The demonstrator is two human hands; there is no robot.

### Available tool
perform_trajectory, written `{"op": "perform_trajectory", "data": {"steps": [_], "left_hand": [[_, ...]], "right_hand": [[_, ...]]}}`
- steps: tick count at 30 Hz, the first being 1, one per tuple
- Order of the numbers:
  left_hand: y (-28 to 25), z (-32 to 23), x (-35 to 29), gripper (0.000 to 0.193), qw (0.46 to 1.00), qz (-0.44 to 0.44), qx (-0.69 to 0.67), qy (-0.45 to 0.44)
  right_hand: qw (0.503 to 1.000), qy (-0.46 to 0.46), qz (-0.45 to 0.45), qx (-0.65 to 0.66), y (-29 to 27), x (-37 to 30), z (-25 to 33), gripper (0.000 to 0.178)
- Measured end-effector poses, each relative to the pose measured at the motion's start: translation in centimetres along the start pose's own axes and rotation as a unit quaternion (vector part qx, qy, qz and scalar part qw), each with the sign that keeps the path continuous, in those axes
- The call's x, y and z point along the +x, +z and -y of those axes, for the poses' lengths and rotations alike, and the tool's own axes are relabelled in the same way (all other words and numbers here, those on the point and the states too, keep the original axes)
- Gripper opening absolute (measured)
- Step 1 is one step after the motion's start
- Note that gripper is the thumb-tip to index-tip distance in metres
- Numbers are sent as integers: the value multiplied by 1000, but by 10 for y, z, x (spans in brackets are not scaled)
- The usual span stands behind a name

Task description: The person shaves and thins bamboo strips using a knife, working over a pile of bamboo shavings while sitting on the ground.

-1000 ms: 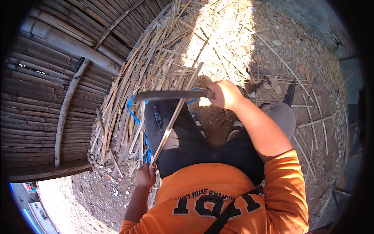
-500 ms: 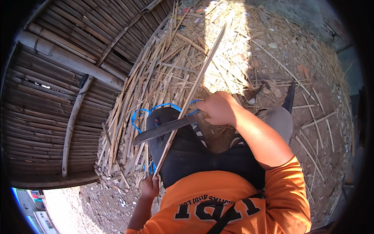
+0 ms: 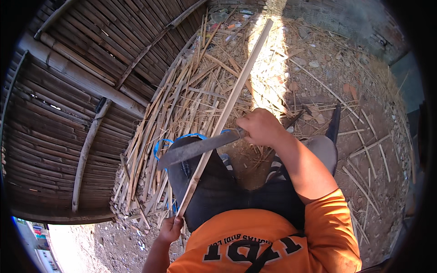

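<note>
Left hand [image 3: 170,229]: fingers closed on the near end of a long bamboo strip [image 3: 233,98], thumb on the upper side. Right hand [image 3: 261,127]: fingers clenched round the handle of a machete [image 3: 193,151], fist over the gap between the knees.

Strip: held slantwise above the left thigh, from the left hand at near left to a tip in the far middle. Straight, narrow, pale tan, with a lengthwise line along the far part; near part browner. Whether the tip touches the ground, cannot tell.

Machete: blade dull grey, broad, pointing left and slightly near, laid across the strip. Whether its edge touches, cannot tell.

Around the hands: dark trousers [image 3: 218,191], legs apart; an orange shirt [image 3: 259,220] with dark lettering; striped footwear [image 3: 274,164] between the shins. A blue band [image 3: 156,149] loops beside the left knee.

Further out: a loose heap of split bamboo [image 3: 152,132], left of the left leg and running far. Bamboo wall [image 3: 45,150] at left, poles fixed across it. Bare ground [image 3: 318,119] at right, scattered strips and rubble. Sun patch [image 3: 268,59] far middle. Clear plastic piece [image 3: 220,17] at the far edge; contents, if any, too small to tell.
</note>
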State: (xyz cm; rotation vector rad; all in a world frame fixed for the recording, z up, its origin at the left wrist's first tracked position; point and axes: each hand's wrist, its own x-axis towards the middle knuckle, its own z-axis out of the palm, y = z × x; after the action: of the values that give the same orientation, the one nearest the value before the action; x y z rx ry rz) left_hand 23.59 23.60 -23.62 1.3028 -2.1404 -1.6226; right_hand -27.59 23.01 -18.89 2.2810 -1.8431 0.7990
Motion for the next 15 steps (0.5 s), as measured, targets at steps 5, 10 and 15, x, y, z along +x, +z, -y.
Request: {"op": "perform_trajectory", "data": {"steps": [5, 10, 15], "left_hand": [[-1, 5, 1, 63, 992, 47, -82, -87], [-11, -17, -6, 66, 944, 124, -209, -222], [-14, -17, -1, 69, 925, 185, -242, -228]], "right_hand": [[937, 324, -55, 121, -10, -2, -41, 30], [991, 60, 115, 28, -5, -6, 16, 38], [963, 221, 0, 152, -9, -13, -16, 37]]}}
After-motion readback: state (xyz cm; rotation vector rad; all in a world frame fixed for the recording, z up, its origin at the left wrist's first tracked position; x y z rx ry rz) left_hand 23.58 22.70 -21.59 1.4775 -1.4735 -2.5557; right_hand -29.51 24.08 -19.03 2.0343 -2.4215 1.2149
